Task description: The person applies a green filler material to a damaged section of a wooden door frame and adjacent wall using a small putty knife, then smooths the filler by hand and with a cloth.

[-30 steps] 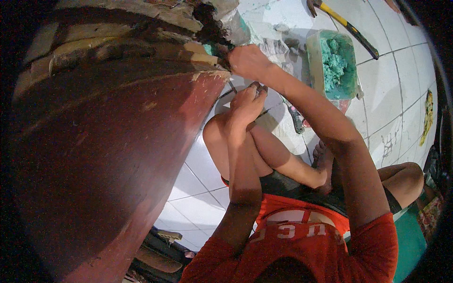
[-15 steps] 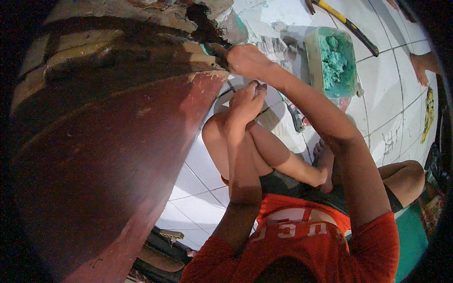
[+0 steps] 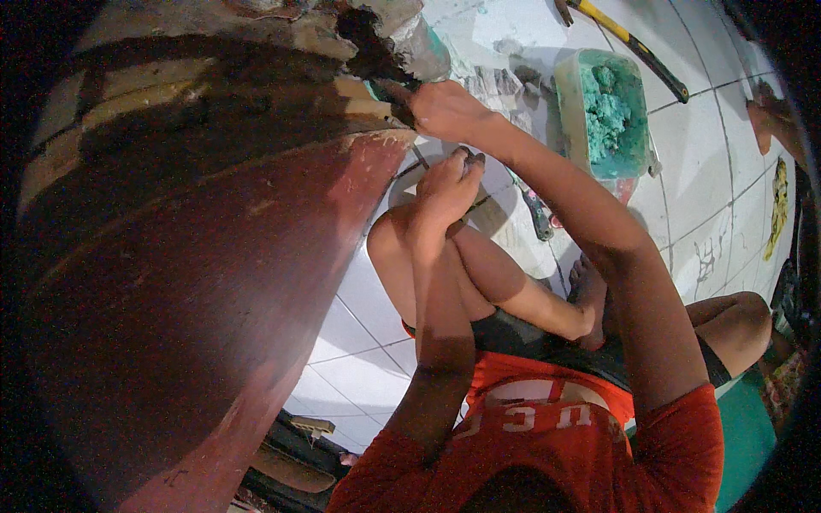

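Note:
My right hand (image 3: 449, 111) reaches to the ragged end of a worn wooden structure (image 3: 299, 98), beside a dark hole. Its fingers are bunched, with their tips pressed into shadow near a bit of teal paste. Whether they hold anything is hidden. Just below, my left hand (image 3: 447, 184) rests by my raised knee with fingers curled in. Its fingertips look dark, and I cannot make out what is in them. A large dark red curved panel (image 3: 214, 274) adjoins the wood on the left. To the right of my hands, a clear plastic tub (image 3: 564, 107) holds lumpy teal paste (image 3: 605, 111).
A dark-handled tool (image 3: 538, 215) lies on white floor tiles (image 3: 351, 376) by my right forearm. Beyond the tub is a hammer (image 3: 637, 50) with a yellow and black handle. Another person's limb (image 3: 765, 124) shows at right, above a yellow-black cloth (image 3: 776, 209).
Both hands stay in nearly the same place; my right fingertips shift very slightly at the wood's end. The other person's limb at the right edge has moved a little.

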Demonstrator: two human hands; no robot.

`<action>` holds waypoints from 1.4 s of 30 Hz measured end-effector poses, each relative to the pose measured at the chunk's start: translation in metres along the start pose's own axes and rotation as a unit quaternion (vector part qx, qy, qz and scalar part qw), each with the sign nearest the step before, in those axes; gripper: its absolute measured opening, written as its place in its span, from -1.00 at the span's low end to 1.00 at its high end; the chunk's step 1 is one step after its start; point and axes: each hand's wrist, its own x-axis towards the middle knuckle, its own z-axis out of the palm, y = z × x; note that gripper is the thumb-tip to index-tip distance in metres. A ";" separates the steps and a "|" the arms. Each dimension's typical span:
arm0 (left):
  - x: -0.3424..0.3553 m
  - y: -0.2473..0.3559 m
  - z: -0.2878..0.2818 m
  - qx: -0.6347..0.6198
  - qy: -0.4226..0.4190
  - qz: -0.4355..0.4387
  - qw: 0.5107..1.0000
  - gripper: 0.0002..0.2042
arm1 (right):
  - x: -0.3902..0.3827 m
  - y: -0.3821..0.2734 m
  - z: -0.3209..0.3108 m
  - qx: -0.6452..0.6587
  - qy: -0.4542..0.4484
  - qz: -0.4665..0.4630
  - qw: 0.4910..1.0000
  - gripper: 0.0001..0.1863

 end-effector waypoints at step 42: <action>-0.002 0.012 -0.010 0.016 -0.045 -0.013 0.999 -0.56 | -0.016 0.001 -0.001 -0.035 -0.023 0.001 0.999 -0.73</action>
